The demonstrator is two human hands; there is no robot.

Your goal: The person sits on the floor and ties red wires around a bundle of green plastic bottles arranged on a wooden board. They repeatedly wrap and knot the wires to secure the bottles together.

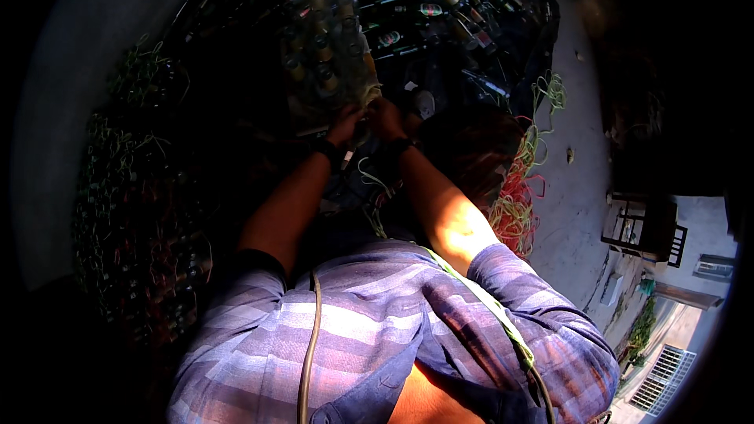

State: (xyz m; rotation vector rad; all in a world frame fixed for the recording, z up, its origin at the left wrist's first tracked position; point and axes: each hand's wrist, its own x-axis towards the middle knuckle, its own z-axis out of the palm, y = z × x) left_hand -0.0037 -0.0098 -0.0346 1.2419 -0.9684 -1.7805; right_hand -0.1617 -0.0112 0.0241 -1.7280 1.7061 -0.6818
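Note:
In deep shade my left hand point(345, 122) and my right hand point(385, 118) are close together, fingers closed. They meet at a pale strand of twine point(371, 95) by the near corner of a bundle of upright glass bottles point(323, 51). The bottles have yellowish bands and seem to sit in a see-through sack with a pale edge along its right side. Darkness hides most of my fingertips. More pale green twine point(375, 180) hangs between my forearms.
Beyond my hands lies a large heap of loose glass bottles point(432, 12). Tangled red and green twine point(514, 208) lies right of my right arm. To the left stand stacked bottles in netting point(141, 220). Grey concrete floor point(577, 118) runs along the right, with a dark wooden chair-like frame point(644, 228) farther off.

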